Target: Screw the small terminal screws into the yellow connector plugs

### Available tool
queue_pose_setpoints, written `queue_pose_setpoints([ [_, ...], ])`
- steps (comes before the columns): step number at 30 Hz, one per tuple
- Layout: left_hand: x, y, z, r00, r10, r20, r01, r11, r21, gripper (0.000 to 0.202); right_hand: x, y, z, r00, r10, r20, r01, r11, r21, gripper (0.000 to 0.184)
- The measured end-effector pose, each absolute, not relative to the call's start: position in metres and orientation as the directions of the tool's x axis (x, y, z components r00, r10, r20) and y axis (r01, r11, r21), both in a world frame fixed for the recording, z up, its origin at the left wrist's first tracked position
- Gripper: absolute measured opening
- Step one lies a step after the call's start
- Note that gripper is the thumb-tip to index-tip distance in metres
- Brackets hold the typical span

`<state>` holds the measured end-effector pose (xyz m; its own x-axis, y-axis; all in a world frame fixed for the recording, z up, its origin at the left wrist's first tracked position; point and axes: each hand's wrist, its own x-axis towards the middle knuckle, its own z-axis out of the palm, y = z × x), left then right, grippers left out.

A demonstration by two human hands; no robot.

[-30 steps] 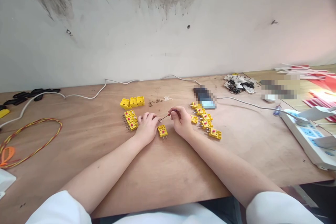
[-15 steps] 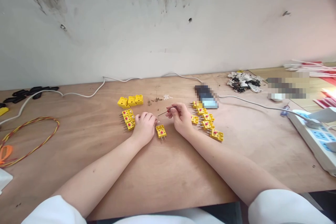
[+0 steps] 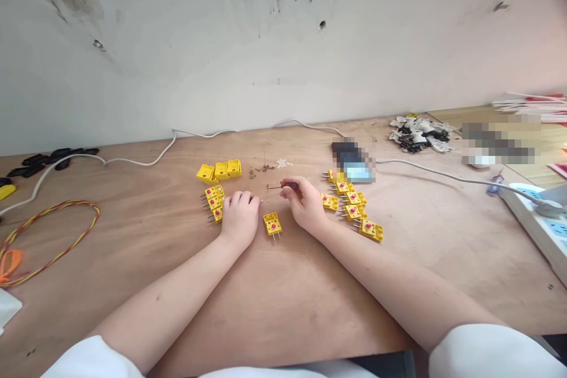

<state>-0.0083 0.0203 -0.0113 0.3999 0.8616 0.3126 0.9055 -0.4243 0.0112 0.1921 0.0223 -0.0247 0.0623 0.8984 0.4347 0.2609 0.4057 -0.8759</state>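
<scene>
My right hand point(image 3: 306, 205) is closed round the dark red handle of a small screwdriver point(image 3: 275, 188). Its thin shaft points left, and a tiny brownish piece, perhaps a screw, shows at the tip. My left hand point(image 3: 240, 218) rests palm down on the table, fingers loosely bent and thumb out, with nothing visible in it. Between my hands lies one yellow plug half point(image 3: 273, 224) with a red centre and two metal pins toward me. Beside my left hand several similar plug halves point(image 3: 214, 203) are stacked in a slanting row, partly covered by the fingers.
Yellow covers point(image 3: 220, 170), small screws point(image 3: 261, 170) and white pieces point(image 3: 284, 163) lie beyond my hands. More yellow plug halves point(image 3: 354, 211) are at right, below a phone point(image 3: 352, 160). A white cable point(image 3: 425, 171) crosses to a power strip point(image 3: 538, 230). A coiled wire point(image 3: 66, 204) lies left.
My left hand has drawn slightly back and left from the screwdriver tip. The screwdriver has swung nearer to level, and the small piece at its tip now shows. The view has shifted slightly.
</scene>
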Motion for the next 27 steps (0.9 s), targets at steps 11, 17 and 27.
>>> queue_pose_setpoints([
  [11, -0.01, 0.023, -0.015, 0.419, 0.838, 0.349, 0.863, -0.487, 0.133, 0.02, 0.192, 0.022, -0.025, 0.041, 0.872, 0.487, 0.296, 0.455, -0.84, 0.023],
  [17, -0.01, 0.02, -0.014, 0.3, 0.854, 0.426, 0.689, -0.503, 0.523, 0.015, 0.191, 0.012, -0.018, 0.153, 0.834, 0.53, 0.165, 0.507, -0.846, 0.02],
  [27, -0.007, 0.03, -0.015, 0.108, 0.992, 0.06, 0.301, -0.09, 0.949, 0.028, 0.187, 0.009, -0.017, 0.244, 0.789, 0.564, 0.071, 0.565, -0.822, 0.018],
])
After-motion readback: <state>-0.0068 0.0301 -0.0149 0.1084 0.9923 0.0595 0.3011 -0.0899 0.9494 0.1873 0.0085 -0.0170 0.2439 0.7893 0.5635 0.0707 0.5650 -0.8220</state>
